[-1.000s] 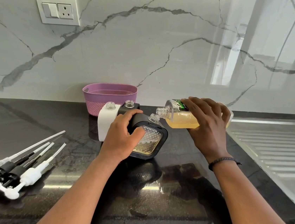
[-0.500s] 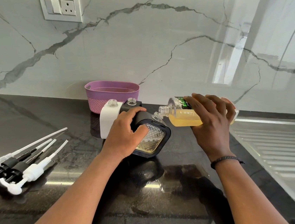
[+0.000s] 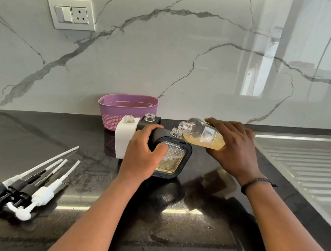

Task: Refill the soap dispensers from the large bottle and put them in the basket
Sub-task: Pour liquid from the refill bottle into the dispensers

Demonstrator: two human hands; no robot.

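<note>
- left hand (image 3: 143,155) grips black dispenser (image 3: 174,161) on the worktop (image 3: 70,235): fingers curled over its top, thumb on the faceted clear front; dispenser tilted right, neck uncapped
- right hand (image 3: 234,148) holds large bottle (image 3: 202,136), fingers curled round its body; bottle tipped near horizontal, mouth just beside dispenser neck, contact cannot tell
- yellow liquid along bottle's low side; some pooled in dispenser bottom
- white dispenser (image 3: 124,143) and rear black dispenser (image 3: 155,121) upright, uncapped, behind left hand
- purple basket (image 3: 128,111) against the wall behind them
- pump heads (image 3: 23,190) clustered far left; drainboard (image 3: 313,162) right
</note>
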